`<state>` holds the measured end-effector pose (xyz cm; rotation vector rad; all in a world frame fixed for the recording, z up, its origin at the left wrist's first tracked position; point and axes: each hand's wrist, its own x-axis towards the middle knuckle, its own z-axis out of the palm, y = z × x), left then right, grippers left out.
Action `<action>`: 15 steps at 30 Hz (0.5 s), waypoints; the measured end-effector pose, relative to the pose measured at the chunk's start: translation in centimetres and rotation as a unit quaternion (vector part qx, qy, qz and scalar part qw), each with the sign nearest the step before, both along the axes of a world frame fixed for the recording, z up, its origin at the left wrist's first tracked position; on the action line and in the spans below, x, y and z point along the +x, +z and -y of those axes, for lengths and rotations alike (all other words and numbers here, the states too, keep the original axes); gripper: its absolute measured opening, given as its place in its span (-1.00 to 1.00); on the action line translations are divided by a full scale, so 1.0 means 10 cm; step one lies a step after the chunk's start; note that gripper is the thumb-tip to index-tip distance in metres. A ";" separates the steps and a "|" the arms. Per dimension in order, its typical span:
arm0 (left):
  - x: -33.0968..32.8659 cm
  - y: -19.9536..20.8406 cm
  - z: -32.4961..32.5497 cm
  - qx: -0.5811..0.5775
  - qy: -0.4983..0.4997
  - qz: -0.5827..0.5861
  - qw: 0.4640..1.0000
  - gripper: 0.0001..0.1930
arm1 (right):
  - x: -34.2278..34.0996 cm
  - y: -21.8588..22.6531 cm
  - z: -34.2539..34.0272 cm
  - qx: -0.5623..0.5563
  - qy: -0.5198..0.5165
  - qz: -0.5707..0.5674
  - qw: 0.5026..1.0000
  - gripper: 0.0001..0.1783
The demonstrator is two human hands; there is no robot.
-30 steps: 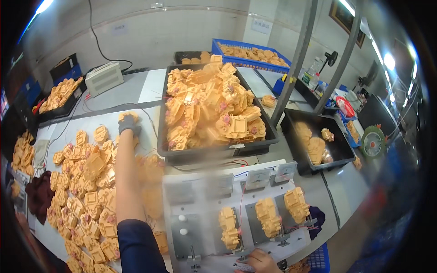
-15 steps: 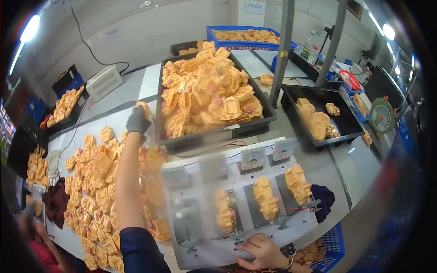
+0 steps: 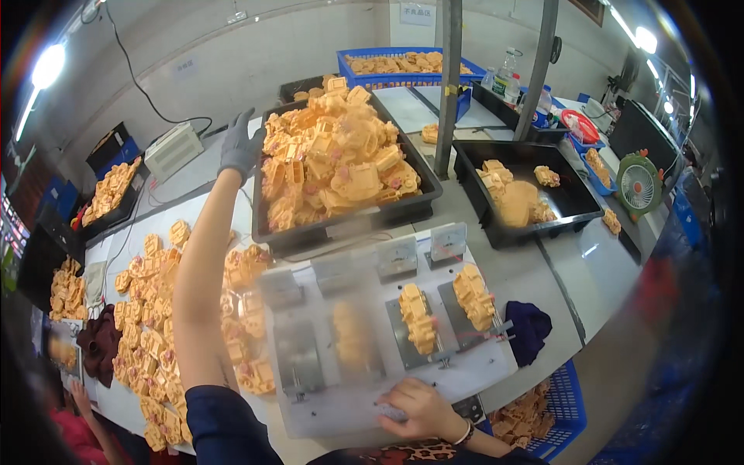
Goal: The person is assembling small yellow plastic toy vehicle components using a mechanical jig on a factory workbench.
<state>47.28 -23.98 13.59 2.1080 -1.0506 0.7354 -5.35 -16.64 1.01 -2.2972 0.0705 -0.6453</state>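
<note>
Left hand, gloved, fingers spread open, at far-left rim of the black tray heaped with orange parts: likely heavy, stiff; grab rims. Right hand flat, open, on white fixture plate.

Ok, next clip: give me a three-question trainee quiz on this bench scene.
1. True or false: the left hand wears a grey glove.
2. Where does the right hand rest? A) in the black tray B) on the near edge of the white fixture plate C) on the fan
3. Fill in: the left hand reaches to the left rim of the black tray heaped with ____ parts.

Key: 1 true; 2 B; 3 orange.
</note>
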 end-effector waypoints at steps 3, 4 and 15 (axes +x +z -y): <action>-0.54 -0.08 -0.42 -0.032 -0.108 -0.113 0.987 -0.45 | 0.02 -0.01 0.00 0.006 -0.003 -0.003 1.000 -0.77; -0.66 -0.11 -0.58 -0.056 -0.150 -0.127 0.979 -0.48 | 0.03 -0.02 0.01 -0.010 -0.004 0.012 1.000 -0.81; -3.60 -0.35 -2.77 -0.099 -0.225 0.085 0.966 -0.77 | 0.17 -0.04 0.03 -0.106 0.001 0.038 0.994 -0.85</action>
